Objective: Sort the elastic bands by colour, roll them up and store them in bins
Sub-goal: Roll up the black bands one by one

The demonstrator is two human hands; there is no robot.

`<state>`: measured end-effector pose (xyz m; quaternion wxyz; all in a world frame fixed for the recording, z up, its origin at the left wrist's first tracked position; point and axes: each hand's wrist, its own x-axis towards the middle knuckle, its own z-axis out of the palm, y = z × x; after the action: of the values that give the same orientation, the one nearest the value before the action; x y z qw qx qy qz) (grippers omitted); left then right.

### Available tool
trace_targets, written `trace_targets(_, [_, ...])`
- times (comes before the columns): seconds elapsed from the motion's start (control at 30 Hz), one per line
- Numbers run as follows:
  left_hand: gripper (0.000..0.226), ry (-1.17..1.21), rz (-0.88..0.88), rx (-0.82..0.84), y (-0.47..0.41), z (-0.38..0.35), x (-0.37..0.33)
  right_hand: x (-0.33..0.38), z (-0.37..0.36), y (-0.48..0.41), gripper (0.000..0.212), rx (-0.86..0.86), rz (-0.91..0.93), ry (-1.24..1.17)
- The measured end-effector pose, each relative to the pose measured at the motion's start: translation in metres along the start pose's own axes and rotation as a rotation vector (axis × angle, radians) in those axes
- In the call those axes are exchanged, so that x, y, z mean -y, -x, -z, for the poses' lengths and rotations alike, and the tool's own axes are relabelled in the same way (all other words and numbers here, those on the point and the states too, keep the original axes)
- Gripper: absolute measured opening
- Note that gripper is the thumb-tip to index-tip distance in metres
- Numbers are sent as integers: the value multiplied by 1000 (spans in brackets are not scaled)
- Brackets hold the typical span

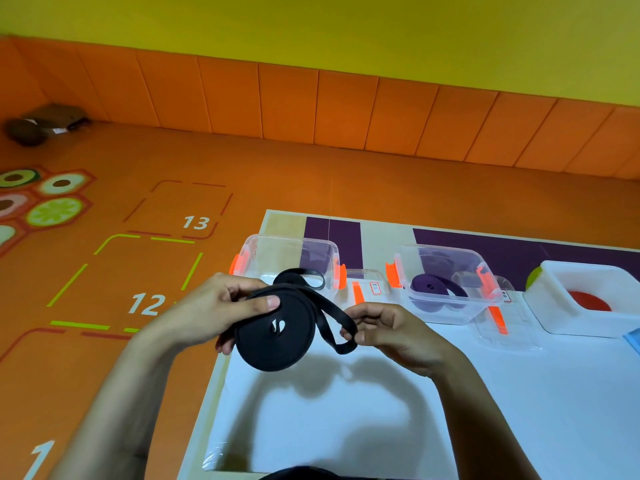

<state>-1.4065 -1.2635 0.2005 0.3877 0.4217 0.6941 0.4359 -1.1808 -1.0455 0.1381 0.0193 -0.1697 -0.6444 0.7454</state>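
Observation:
A black elastic band [277, 336] is wound into a flat coil above the white table [381, 410]. My left hand [221, 306] grips the coil, thumb pressed on its face. My right hand [391, 329] pinches the band's loose looped end just right of the coil. Behind the coil stands a clear bin [287, 258] with orange clips, and a black loop shows at its front. A second clear bin [446, 282] holds a rolled purple band [436, 285]. Further right, a white bin [585, 299] holds a red band [588, 301].
Clear lids with orange clips [498, 313] lie between the bins. The table's left edge drops to an orange floor mat [138, 271] with numbered boxes. An orange padded wall [346, 109] runs behind. A blue object [633, 341] pokes in at the right edge.

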Motion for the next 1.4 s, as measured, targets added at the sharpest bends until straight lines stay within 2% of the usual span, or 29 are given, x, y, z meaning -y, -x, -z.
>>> trace_targets(0.07, [20,9,12,24,0,-1,1,1,-2,-2,26,-107,9,54])
trace_targets(0.17, [18,21,27,82,0,-3,1,9,-8,-10,20,-447,78,53])
trace_targets(0.23, [19,42,34,115,0,-6,2,12,-9,-16,16,-571,126,202])
trace_targets(0.33, [20,64,38,97,-2,-7,4,9,-8,-21,15,-634,153,512])
trace_targets(0.4, [22,84,43,69,-3,-7,5,7,-9,-21,13,-650,154,634])
trace_targets(0.53, [24,107,42,24,-3,-6,8,4,-13,-19,9,-749,213,679])
trace_targets(0.67, [27,89,43,27,-3,-7,8,9,-16,-20,16,-839,181,750])
trace_targets(0.83, [22,95,27,29,-5,-13,6,11,-27,-22,17,-905,174,488])
trace_targets(0.93, [16,84,26,46,-5,-17,4,12,-27,-19,14,-956,157,592])
trace_targets(1.07, [15,90,18,60,-6,-21,1,12,-31,-19,15,-972,227,797])
trace_targets(1.2, [16,97,8,52,-5,-17,0,10,-26,-18,3,-899,154,780])
trace_targets(1.23, [16,92,10,48,-5,-17,0,9,-25,-17,8,-906,120,761])
trace_targets(1.3, [16,82,14,46,-5,-18,1,8,-26,-18,11,-937,93,666])
trace_targets(1.4, [19,79,15,68,-7,-22,2,12,-32,-22,8,-925,123,314])
